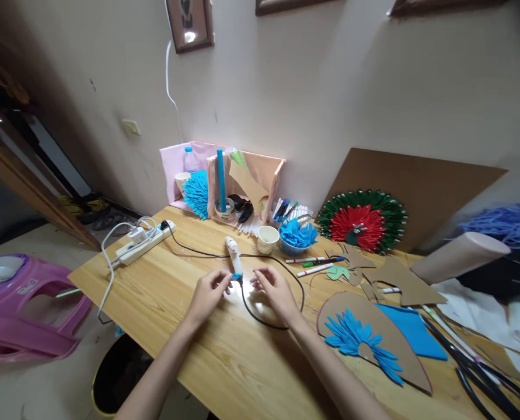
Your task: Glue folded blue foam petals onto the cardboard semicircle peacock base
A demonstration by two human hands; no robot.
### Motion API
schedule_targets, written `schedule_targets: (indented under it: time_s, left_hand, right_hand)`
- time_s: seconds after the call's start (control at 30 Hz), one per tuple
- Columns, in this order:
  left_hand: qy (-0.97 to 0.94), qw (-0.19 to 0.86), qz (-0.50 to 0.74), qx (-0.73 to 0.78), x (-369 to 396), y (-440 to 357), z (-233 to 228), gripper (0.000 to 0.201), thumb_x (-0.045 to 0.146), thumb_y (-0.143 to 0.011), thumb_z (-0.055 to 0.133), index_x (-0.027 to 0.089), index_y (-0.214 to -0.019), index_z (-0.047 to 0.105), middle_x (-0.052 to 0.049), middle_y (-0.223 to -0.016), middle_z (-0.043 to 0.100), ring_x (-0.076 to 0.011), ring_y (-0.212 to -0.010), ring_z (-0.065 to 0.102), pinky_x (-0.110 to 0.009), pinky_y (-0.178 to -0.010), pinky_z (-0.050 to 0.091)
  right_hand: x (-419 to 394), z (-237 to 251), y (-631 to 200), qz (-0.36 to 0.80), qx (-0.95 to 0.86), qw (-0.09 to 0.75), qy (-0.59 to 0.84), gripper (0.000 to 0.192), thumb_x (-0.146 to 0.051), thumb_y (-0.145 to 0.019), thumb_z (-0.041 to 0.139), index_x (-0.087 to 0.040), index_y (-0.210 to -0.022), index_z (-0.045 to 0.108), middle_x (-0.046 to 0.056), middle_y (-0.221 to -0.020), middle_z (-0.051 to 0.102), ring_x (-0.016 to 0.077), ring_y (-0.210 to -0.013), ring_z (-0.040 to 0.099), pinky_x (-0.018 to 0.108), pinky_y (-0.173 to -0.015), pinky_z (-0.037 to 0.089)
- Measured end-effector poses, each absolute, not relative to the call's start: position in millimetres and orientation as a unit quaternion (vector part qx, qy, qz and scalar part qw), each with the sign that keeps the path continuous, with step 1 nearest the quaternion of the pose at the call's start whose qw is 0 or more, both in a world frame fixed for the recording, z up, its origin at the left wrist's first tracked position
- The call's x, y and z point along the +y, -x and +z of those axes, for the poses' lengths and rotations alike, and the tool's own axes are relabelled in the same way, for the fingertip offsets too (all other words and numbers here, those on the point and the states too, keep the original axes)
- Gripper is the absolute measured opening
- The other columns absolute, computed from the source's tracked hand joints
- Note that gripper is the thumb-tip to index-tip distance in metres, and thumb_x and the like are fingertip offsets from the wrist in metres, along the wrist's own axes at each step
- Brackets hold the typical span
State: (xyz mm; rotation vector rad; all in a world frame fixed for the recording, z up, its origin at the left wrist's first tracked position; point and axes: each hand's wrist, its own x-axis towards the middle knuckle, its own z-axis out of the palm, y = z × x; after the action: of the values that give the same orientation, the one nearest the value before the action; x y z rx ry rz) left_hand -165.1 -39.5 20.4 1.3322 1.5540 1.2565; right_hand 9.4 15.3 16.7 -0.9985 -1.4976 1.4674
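My left hand [210, 294] pinches a small blue foam petal [237, 276] between thumb and fingertips. Just to the right of it, my right hand [276, 289] hovers with loosely curled fingers apart, and nothing shows between them. A white glue gun [232, 252] stands right behind the petal, its black cord looping around my right hand. Farther right on the table lies a cardboard half-round [400, 344] carrying a fan of blue petals [358, 335]. More loose blue petals fill a bowl [293, 249] behind my right hand.
A paper cup [268, 240] stands beside the bowl. Markers [314, 270], cardboard scraps [397, 280], a blue foam sheet [417, 332] and black scissors [474, 373] lie to the right. A power strip [146, 245] sits at the left edge, above a bin [124, 373]. Against the wall leans a red-and-green petal fan [361, 221].
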Motion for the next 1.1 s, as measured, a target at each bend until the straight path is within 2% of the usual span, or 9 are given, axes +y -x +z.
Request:
schedule_targets:
  time_s: [0.17,0.27,0.33,0.5,0.6,0.7,0.87,1.1]
  left_hand:
    - [-0.404,0.262,0.547,0.685,-16,226,14,0.039,0.052,-0.07,0.056,0.014,-0.075,0.062,-0.004,-0.068,0.065,-0.0131,-0.058,0.058,-0.021,-0.049,0.043]
    - [-0.419,0.241,0.519,0.705,13,243,21,0.037,0.048,-0.068,0.058,0.013,-0.074,0.066,-0.007,-0.069,0.066,-0.0158,-0.064,0.061,-0.022,-0.053,0.044]
    - [-0.418,0.236,0.516,0.709,32,246,23,0.035,0.045,-0.067,0.058,0.012,-0.072,0.067,-0.007,-0.067,0.067,-0.0161,-0.061,0.06,-0.022,-0.053,0.044]
    - [-0.416,0.262,0.516,0.702,56,239,10,0.03,0.04,-0.066,0.061,0.011,-0.07,0.067,-0.006,-0.06,0.066,-0.0151,-0.056,0.06,-0.022,-0.048,0.043]
    - [-0.417,0.285,0.51,0.696,57,230,-2,0.03,0.04,-0.067,0.061,0.011,-0.071,0.067,-0.006,-0.059,0.065,-0.0143,-0.053,0.059,-0.021,-0.046,0.042]
    - [-0.419,0.299,0.504,0.694,55,223,-8,0.031,0.041,-0.067,0.061,0.011,-0.072,0.067,-0.005,-0.06,0.065,-0.0137,-0.052,0.058,-0.021,-0.045,0.042]
    - [-0.417,0.312,0.505,0.689,50,216,-7,0.029,0.04,-0.069,0.06,0.011,-0.075,0.066,-0.005,-0.064,0.066,-0.0134,-0.053,0.058,-0.021,-0.045,0.042]
    - [-0.422,0.321,0.498,0.686,46,212,-2,0.029,0.039,-0.07,0.06,0.011,-0.074,0.066,-0.004,-0.059,0.064,-0.0131,-0.052,0.057,-0.021,-0.046,0.041]
  right_hand:
    - [38,-4,40,0.402,-0.707,0.372,0.448,0.04,-0.037,-0.071,0.061,-0.018,-0.106,0.054,0.008,-0.097,0.059,0.0221,-0.089,0.055,0.033,-0.078,0.043]
    - [47,-9,64,0.361,-0.736,0.335,0.464,0.028,-0.032,-0.074,0.057,-0.015,-0.096,0.059,0.01,-0.091,0.062,0.0245,-0.087,0.056,0.032,-0.076,0.041]
    - [48,-9,68,0.371,-0.73,0.336,0.465,0.023,-0.03,-0.078,0.05,-0.015,-0.091,0.06,0.009,-0.085,0.064,0.0241,-0.08,0.058,0.031,-0.071,0.041]
    - [36,-10,44,0.446,-0.653,0.408,0.456,0.035,-0.041,-0.083,0.044,-0.015,-0.1,0.059,0.008,-0.088,0.065,0.0217,-0.076,0.059,0.03,-0.07,0.043]
    - [28,-14,31,0.499,-0.617,0.409,0.45,0.04,-0.049,-0.083,0.043,-0.014,-0.091,0.061,0.007,-0.075,0.064,0.0197,-0.067,0.059,0.029,-0.064,0.045]
    - [26,-19,29,0.538,-0.6,0.403,0.434,0.042,-0.051,-0.081,0.045,-0.013,-0.092,0.06,0.007,-0.077,0.063,0.019,-0.067,0.058,0.029,-0.063,0.046]
    - [26,-26,31,0.54,-0.605,0.397,0.431,0.041,-0.051,-0.08,0.047,-0.014,-0.092,0.058,0.006,-0.076,0.063,0.0191,-0.068,0.058,0.029,-0.065,0.046]
    - [25,-25,31,0.532,-0.62,0.384,0.43,0.04,-0.05,-0.08,0.047,-0.015,-0.093,0.058,0.006,-0.076,0.063,0.0193,-0.068,0.057,0.029,-0.065,0.045]
